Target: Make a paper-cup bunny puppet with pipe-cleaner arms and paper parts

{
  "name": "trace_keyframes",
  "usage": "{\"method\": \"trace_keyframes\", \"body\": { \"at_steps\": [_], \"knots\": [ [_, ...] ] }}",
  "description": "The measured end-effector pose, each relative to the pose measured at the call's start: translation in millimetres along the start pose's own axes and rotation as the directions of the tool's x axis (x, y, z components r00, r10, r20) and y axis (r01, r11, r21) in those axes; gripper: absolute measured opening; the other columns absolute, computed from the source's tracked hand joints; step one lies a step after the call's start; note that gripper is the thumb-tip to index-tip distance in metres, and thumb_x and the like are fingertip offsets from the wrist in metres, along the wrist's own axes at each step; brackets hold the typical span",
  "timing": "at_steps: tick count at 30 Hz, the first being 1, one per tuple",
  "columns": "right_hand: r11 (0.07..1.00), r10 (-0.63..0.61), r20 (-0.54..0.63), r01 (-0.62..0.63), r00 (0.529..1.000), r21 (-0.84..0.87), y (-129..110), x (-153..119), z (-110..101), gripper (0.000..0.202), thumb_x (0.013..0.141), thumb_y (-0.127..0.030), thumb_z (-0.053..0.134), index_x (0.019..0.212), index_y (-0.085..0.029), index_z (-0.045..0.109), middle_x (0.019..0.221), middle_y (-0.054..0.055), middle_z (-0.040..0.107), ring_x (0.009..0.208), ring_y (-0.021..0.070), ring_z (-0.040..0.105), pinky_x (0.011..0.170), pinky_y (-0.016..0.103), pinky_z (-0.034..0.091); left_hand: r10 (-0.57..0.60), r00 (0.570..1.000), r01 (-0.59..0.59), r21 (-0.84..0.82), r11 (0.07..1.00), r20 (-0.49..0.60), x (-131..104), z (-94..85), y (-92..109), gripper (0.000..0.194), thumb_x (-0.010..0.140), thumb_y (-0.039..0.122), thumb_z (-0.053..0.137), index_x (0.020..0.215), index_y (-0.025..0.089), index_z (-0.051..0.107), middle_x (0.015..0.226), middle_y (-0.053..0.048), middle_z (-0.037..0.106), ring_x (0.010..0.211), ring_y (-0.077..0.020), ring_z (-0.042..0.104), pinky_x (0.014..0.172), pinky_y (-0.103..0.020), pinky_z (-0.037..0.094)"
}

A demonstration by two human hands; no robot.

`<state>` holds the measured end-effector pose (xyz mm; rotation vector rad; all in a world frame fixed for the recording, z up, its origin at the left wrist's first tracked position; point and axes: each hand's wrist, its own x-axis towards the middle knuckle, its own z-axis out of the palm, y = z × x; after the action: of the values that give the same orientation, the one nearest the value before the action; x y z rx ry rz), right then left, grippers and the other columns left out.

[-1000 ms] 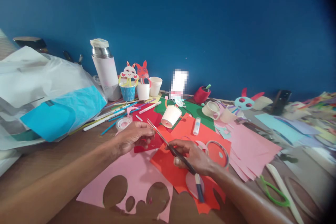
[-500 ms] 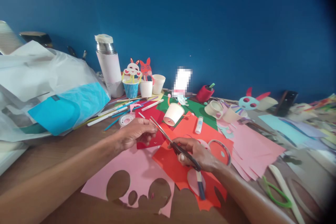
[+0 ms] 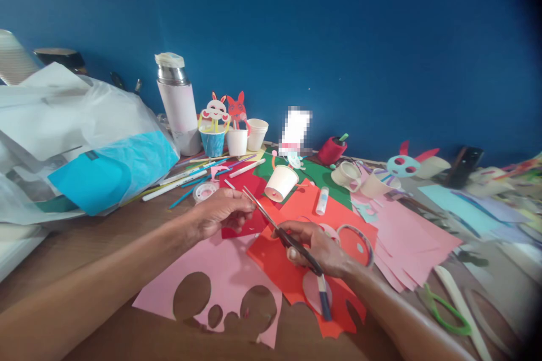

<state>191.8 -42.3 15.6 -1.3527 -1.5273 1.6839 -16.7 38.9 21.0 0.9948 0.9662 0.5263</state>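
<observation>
My right hand [image 3: 311, 245] is closed round the dark handles of a pair of scissors [image 3: 296, 245], whose thin metal blades point up and left. The blade tips reach the fingers of my left hand [image 3: 224, 211], which are pinched together. What the left fingers hold, if anything, is too small or hidden to make out; a short white stick end shows just above them. Below the hands lie a pink sheet [image 3: 228, 259] with round holes cut out, an orange sheet [image 3: 271, 271] and a red sheet [image 3: 241, 180]. A white paper cup [image 3: 281, 183] lies tilted beyond the scissors.
A glue stick [image 3: 322, 201], a roll of tape [image 3: 358, 242] and a marker [image 3: 324, 299] lie right of centre. Pink sheets [image 3: 415, 231] spread further right. At left are a plastic bag [image 3: 110, 118], a flask [image 3: 180, 110] and several pens [image 3: 178, 183]. Cups with paper animal faces [image 3: 215, 110] stand behind.
Both hands and the scissors keep nearly the same pose. The whole view has shifted very slightly.
</observation>
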Motion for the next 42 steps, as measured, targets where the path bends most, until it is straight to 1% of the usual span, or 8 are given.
{"method": "trace_keyframes", "body": {
  "at_steps": [5,9,16,22,36,42],
  "knots": [
    [1.0,-0.028,-0.004,0.028,1.0,0.014,-0.2,0.7,1.5,0.05,0.063,-0.048,0.067,0.099,-0.014,0.059,0.063,-0.001,0.055,0.049,0.0062,0.042,0.045,0.018,0.035,-0.001,1.0,0.001,0.002,1.0,0.0,0.0,-1.1,0.4,0.01,0.059,0.02,0.064,0.063,0.012,0.059,0.051,0.002,0.055,0.042,-0.0071,0.046,0.041,-0.022,0.04],
    [0.999,-0.029,0.003,0.029,1.0,0.014,0.4,1.0,1.0,0.053,0.062,-0.051,0.067,0.099,-0.013,0.059,0.06,-0.002,0.053,0.047,0.0061,0.041,0.043,0.017,0.034,0.002,1.0,-0.002,0.008,1.0,0.015,0.4,-2.5,-0.9,0.009,0.061,0.02,0.063,0.064,0.012,0.059,0.052,0.002,0.056,0.042,-0.0071,0.047,0.042,-0.022,0.041],
    [1.0,-0.016,-0.007,0.016,1.0,0.0,2.0,0.6,0.5,0.05,0.063,-0.048,0.067,0.099,-0.014,0.058,0.059,-0.002,0.053,0.046,0.0058,0.041,0.043,0.017,0.034,-0.007,1.0,0.007,0.013,1.0,0.01,1.0,-2.8,-0.8,0.007,0.061,0.019,0.062,0.064,0.012,0.059,0.053,0.001,0.057,0.042,-0.0069,0.047,0.041,-0.021,0.041],
    [0.999,-0.033,0.006,0.032,0.999,0.04,2.8,1.0,1.2,0.054,0.062,-0.05,0.067,0.099,-0.013,0.058,0.058,-0.003,0.051,0.045,0.0055,0.039,0.043,0.018,0.032,-0.012,1.0,0.012,0.007,1.0,0.003,0.3,-2.0,0.1,0.009,0.06,0.02,0.064,0.062,0.012,0.059,0.052,0.001,0.057,0.041,-0.0069,0.048,0.041,-0.021,0.041],
    [0.998,-0.063,-0.037,0.064,0.997,0.026,6.2,2.6,4.2,0.045,0.064,-0.042,0.067,0.098,-0.014,0.06,0.057,-0.003,0.051,0.046,0.0057,0.041,0.043,0.017,0.033,0.002,0.999,-0.001,-0.019,1.0,0.035,3.1,-5.4,-3.4,0.011,0.061,0.021,0.066,0.063,0.013,0.059,0.054,0.001,0.058,0.043,-0.0073,0.048,0.042,-0.022,0.042],
    [0.996,-0.078,-0.034,0.08,0.996,0.049,7.2,3.8,5.4,0.047,0.064,-0.045,0.067,0.099,-0.014,0.06,0.058,-0.003,0.051,0.046,0.0057,0.042,0.042,0.017,0.033,-0.002,0.999,0.003,-0.037,0.999,0.043,1.0,-4.8,-2.5,0.01,0.062,0.02,0.065,0.063,0.013,0.059,0.055,0.001,0.057,0.044,-0.0073,0.048,0.043,-0.022,0.042]
  ]
}}
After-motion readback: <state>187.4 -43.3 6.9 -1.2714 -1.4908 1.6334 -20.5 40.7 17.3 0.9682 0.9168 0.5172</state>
